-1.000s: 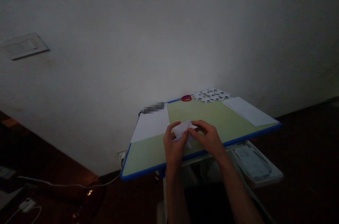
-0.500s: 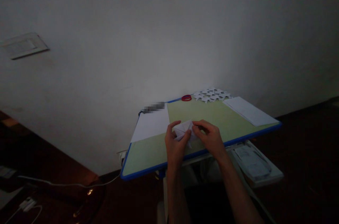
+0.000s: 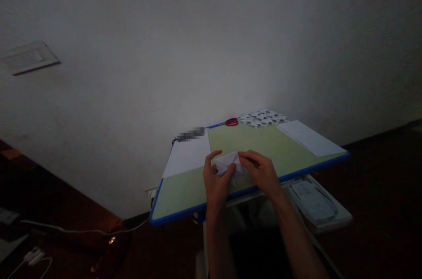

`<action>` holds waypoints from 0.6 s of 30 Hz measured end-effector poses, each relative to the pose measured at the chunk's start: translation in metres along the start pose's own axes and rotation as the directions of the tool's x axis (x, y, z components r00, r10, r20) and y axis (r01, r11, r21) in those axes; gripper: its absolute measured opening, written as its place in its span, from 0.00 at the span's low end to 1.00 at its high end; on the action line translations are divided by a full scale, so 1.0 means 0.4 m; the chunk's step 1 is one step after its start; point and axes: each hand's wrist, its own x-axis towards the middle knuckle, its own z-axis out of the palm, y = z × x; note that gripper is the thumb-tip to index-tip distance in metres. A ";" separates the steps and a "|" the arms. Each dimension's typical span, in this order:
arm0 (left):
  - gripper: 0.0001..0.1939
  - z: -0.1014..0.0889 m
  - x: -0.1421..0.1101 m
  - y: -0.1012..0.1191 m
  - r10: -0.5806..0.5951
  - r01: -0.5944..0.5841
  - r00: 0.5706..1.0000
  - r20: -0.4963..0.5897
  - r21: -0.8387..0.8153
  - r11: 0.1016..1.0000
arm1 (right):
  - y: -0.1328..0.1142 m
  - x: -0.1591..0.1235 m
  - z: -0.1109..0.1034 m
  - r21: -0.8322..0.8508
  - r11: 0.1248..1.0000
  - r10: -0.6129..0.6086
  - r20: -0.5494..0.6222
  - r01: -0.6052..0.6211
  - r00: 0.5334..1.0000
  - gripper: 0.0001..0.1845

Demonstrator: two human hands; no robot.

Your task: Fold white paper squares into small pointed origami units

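Room left over green tabletop between paper sheet and paper stack, far edge obstructed by red-handled scissors and folded paper pieces, backed by wall, near middle blocked by left hand and right hand

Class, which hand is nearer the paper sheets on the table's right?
Right. The right hand is left of the paper sheets, nearer the camera; the left hand is farther left.

The folded white paper is held, creases showing.
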 end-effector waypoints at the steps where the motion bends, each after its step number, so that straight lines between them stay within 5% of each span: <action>1: 0.33 0.000 0.001 -0.001 -0.004 0.004 1.000 -0.006 -0.003 1.000 | 0.000 0.000 -0.001 0.004 1.000 0.008 -0.001 -0.008 1.000 0.10; 9: 0.33 -0.001 0.002 -0.007 -0.030 0.029 0.998 -0.046 -0.024 0.999 | -0.001 0.000 0.001 0.063 0.993 0.100 0.011 -0.100 0.995 0.16; 14: 0.38 -0.002 -0.001 -0.002 -0.050 0.051 0.999 0.010 -0.034 0.998 | 0.001 0.002 0.002 0.051 0.998 0.040 0.026 -0.041 0.999 0.14; 18: 0.40 -0.004 0.001 -0.001 -0.045 0.048 0.997 0.056 -0.043 0.998 | 0.000 0.002 -0.001 0.106 0.989 0.103 0.014 -0.104 0.995 0.13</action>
